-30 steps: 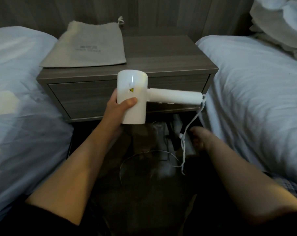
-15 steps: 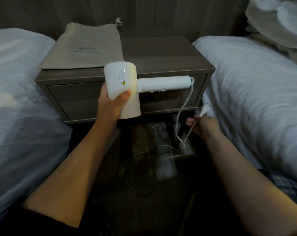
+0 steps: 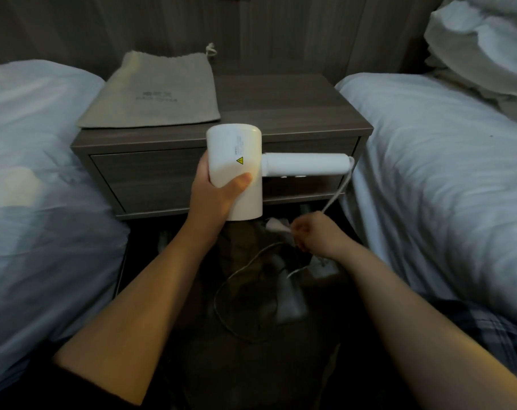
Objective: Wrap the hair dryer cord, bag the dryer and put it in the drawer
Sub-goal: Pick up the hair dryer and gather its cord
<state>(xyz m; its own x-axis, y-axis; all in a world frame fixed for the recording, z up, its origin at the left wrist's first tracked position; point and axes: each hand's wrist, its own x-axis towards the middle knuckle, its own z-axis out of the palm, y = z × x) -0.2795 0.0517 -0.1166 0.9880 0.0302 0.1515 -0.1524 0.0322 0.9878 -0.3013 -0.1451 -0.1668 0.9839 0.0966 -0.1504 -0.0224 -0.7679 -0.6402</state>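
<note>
Though dim throughout the head view, showed enough to read both grasps. Held the hair dryer (image 3: 236, 161) by its barrel in the left hand (image 3: 215, 199), fingers curled behind and thumb pressed across the front, with the handle (image 3: 306, 164) pointing right, just in front of the closed drawer (image 3: 144, 179) of the nightstand (image 3: 295, 113). Kept the right hand (image 3: 313, 235) closed, pinching what looked like the plug (image 3: 276, 225) (blurred, so only probably the plug), its white end sticking out to the left.

Compared with a second before: had been reaching low toward the floor for the cord (image 3: 335, 193); half a second on, had the plug end pinched over by the right bed (image 3: 428, 173); now had swung inward to sit just below the dryer's barrel. Drew the cord nearly straight from the handle's end down to the fist. Left a slack loop (image 3: 221, 306) trailing on the dark floor.

Judged from this: cord end secured, wrapping about to begin, no turns on the handle yet. Still left the cloth bag (image 3: 159, 90) flat and empty-looking on the nightstand top, well apart from the dryer. Bagging and stowing in the drawer not yet started.
</note>
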